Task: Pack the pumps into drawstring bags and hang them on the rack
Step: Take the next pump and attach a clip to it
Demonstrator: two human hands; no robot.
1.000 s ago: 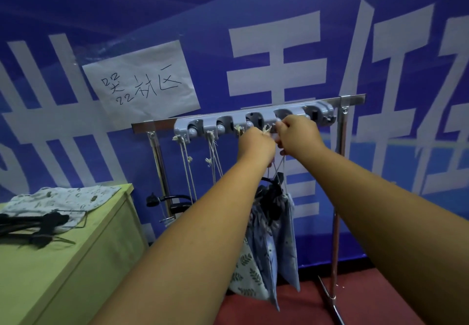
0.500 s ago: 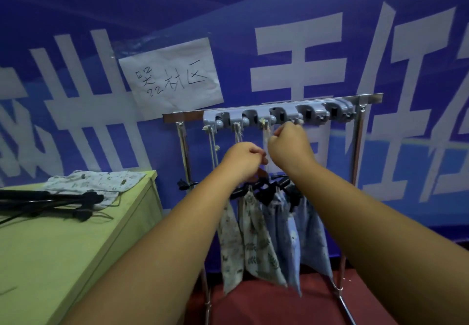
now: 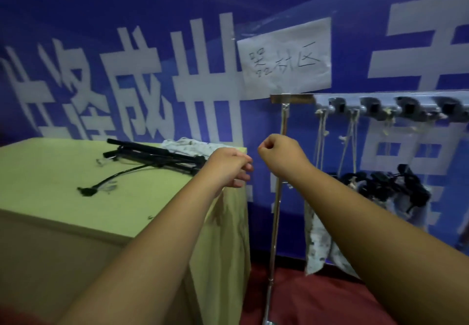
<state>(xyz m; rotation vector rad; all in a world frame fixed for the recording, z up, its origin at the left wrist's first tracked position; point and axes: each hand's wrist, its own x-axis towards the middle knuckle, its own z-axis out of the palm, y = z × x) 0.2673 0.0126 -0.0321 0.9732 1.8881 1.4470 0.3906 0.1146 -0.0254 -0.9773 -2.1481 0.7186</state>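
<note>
- Nothing in either hand, mid-frame: left hand (image 3: pixel 225 168) has its fingers loosely curled, right hand (image 3: pixel 281 154) is balled into a fist, and the two are close but not touching.
- Left hand hangs over the right corner of the green table (image 3: pixel 50 172).
- Black pumps (image 3: pixel 154 155) lie in a loose pile on the table, centre left, with a folded patterned bag (image 3: pixel 187 145) just behind them.
- Right side of the frame is the rack (image 3: pixel 275 223). Its grey hook rail (image 3: pixel 355 100) holds drawstring bags (image 3: pixel 321 235) hanging by their cords, black pump parts (image 3: pixel 385 185) poking out the tops (kinda blurry).
- Behind it all there's a blue banner (image 3: pixel 76 20) with a paper sign (image 3: pixel 284 55) taped on, upper middle.
</note>
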